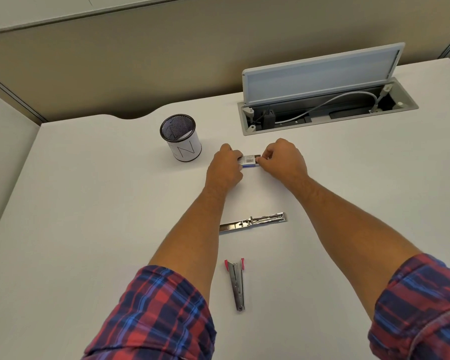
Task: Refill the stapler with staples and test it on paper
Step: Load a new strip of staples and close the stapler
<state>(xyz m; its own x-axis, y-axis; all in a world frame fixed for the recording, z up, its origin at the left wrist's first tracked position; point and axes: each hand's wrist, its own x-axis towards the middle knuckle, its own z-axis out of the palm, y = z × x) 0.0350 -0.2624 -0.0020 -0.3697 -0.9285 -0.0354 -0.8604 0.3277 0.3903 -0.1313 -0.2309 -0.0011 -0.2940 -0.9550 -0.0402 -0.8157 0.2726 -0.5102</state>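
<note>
Both your hands are out at the far middle of the desk [89, 203], on one small staple box [248, 160]. Your left hand [225, 168] pinches its left end; your right hand [283, 158] pinches at its right end, apparently working the box open (the inner tray cannot be made out).

Risks, as judged from here: a hard tug could spill the staples across the desk, and the strips break easily. The box is held well away from the stapler, so a loose strip could drop on the way back.

Count: one staple box; one long metal stapler magazine [253, 222], lying flat between your forearms; one metal stapler body with pink tabs [235, 284], nearest you; one mesh pen cup [180, 137]; one open cable hatch [327, 102]. No test paper visible.
</note>
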